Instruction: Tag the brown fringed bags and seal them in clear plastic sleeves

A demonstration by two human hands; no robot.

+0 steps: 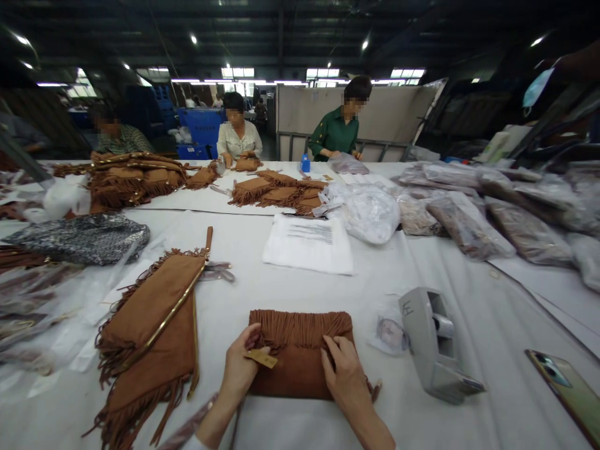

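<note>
A brown fringed clutch bag [293,375] lies flat on the table in front of me, its fringe across the upper part. At its left edge, my left hand [244,359] has its fingers curled, with a small gold-coloured tag [263,358] under the thumb. My right hand [344,369] rests on the bag's right side, fingers spread and touching the lower ends of the fringe. Left of my hands lie brown fringed bags with gold zips [154,306], stacked and overlapping.
A grey tape dispenser [431,344] stands to the right, with a phone [567,387] beyond it. Ahead lie a white cloth pouch [308,244] and clear plastic bags [370,212]. Wrapped items [473,225] are heaped at right. Several people work across the table.
</note>
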